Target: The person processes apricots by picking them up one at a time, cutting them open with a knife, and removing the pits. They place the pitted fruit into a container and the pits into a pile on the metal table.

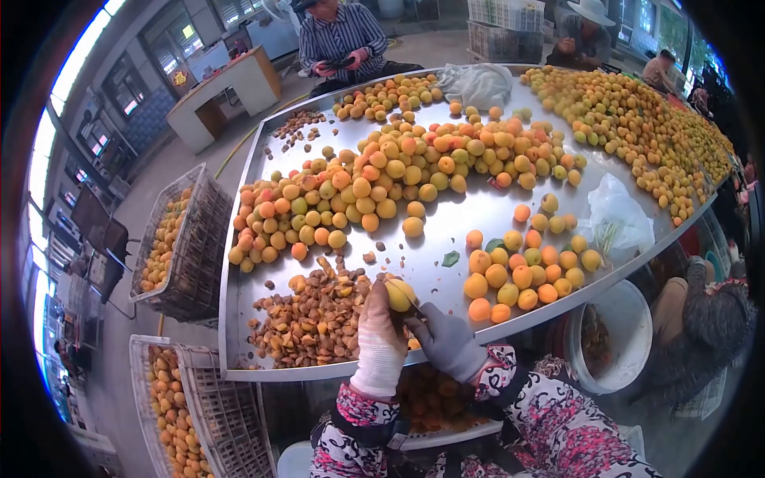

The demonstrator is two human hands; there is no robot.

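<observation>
My left hand [378, 338], in a white glove, holds a yellow-green apricot [400, 295] above the near edge of the metal table. Beside it, my right hand [449, 342] wears a grey glove, its fingers closed on what looks like a small knife [413, 311]. Only a thin dark part of that tool shows, against the fruit. To the left of my hands lies a heap of apricot pits and torn pieces [311, 315]. A smaller group of whole apricots [522, 276] sits to the right. Below my hands, under the table edge, is a container of orange pieces [442, 402].
A long apricot pile [382, 179] crosses the metal table [434, 247]; another [621, 119] lies far right. A plastic bag [617, 211] rests near the right edge. Crates [227, 406] stand left, a white bucket [629, 334] right. Other people sit around the table.
</observation>
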